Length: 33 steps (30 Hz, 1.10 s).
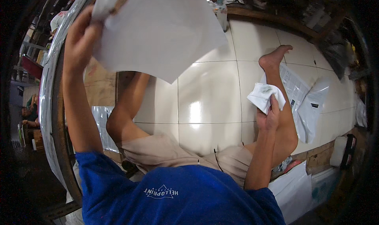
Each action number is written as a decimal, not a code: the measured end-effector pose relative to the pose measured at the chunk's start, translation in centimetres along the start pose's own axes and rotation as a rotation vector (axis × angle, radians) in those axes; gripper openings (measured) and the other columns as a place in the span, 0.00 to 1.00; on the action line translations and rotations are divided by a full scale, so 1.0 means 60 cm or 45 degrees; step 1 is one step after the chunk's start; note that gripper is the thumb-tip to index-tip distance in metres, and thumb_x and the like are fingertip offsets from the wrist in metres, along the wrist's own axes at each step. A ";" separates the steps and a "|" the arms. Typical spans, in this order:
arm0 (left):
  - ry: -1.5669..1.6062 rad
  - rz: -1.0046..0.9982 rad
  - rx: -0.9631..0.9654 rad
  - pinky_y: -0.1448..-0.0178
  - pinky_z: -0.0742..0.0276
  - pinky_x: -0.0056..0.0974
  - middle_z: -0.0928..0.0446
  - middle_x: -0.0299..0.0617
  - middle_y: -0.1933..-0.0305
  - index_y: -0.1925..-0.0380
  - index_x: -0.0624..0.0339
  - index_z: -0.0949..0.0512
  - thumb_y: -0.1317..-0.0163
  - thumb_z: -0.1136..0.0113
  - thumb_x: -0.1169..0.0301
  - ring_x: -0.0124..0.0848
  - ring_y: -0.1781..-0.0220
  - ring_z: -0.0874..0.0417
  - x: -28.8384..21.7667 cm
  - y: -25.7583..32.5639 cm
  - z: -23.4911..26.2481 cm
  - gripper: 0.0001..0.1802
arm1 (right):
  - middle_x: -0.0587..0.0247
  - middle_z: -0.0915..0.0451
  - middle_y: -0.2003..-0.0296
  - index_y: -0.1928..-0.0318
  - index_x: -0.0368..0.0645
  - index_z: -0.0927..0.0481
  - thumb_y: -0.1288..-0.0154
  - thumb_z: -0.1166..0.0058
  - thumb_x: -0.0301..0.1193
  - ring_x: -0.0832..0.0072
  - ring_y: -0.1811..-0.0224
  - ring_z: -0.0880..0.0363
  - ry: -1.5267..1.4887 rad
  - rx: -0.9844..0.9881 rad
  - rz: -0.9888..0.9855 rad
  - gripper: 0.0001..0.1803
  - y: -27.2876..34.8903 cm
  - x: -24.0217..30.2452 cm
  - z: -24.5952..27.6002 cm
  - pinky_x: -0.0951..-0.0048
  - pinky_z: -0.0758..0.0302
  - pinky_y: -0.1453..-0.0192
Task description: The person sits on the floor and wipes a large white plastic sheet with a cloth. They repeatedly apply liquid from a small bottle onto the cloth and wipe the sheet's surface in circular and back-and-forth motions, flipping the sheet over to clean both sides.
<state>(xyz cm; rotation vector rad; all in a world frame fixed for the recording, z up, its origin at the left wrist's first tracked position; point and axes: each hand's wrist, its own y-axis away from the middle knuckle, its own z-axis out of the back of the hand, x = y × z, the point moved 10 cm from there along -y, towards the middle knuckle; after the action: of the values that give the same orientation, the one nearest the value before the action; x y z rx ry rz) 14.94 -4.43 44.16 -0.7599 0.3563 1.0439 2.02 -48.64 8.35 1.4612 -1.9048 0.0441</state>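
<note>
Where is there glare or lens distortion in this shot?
Head view: glare sits on the glossy white floor tiles between the knees; fisheye bends the tile seams and blackens the corners; the raised white sheet in the left hand looks slightly soft.

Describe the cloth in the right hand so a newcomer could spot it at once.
Start at the glossy white tiled floor, then follow the outstretched leg. Just above that knee, the right hand grips a crumpled white cloth. Unlike the flat printed sheets beside it, it is bunched and smudged grey.

glossy cream tiled floor [209, 102]; printed paper sheets [306, 98] lie on it at right, more white sheets [294, 187] near right, a plastic bottle [222, 12] far.
</note>
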 end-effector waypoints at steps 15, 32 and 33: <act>-0.297 -0.184 0.805 0.58 0.29 0.39 0.26 0.40 0.63 0.62 0.57 0.24 0.46 0.44 0.70 0.35 0.60 0.23 -0.037 0.464 -0.657 0.11 | 0.52 0.28 0.40 0.31 0.34 0.41 0.32 0.48 0.21 0.62 0.39 0.26 0.867 0.033 0.097 0.30 0.030 0.029 0.006 0.64 0.28 0.33; 0.282 0.110 0.890 0.47 0.26 0.48 0.22 0.50 0.57 0.53 0.66 0.25 0.43 0.40 0.65 0.46 0.53 0.19 -0.012 0.510 -0.738 0.20 | 0.68 0.19 0.59 0.52 0.41 0.20 0.34 0.39 0.30 0.81 0.58 0.25 1.760 0.495 -0.136 0.12 0.024 -0.195 -0.025 0.78 0.28 0.51; 0.332 0.115 0.856 0.44 0.27 0.48 0.22 0.50 0.57 0.53 0.66 0.25 0.43 0.39 0.64 0.46 0.51 0.20 -0.009 0.513 -0.738 0.21 | 0.69 0.19 0.61 0.52 0.42 0.20 0.33 0.40 0.31 0.82 0.60 0.25 1.738 0.491 -0.125 0.11 0.022 -0.196 -0.022 0.79 0.28 0.54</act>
<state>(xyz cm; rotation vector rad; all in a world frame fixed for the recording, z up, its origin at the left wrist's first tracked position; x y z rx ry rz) -8.62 -27.58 1.56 -0.2694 0.9176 0.8298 2.68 -37.89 3.31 1.1792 -0.6969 1.1025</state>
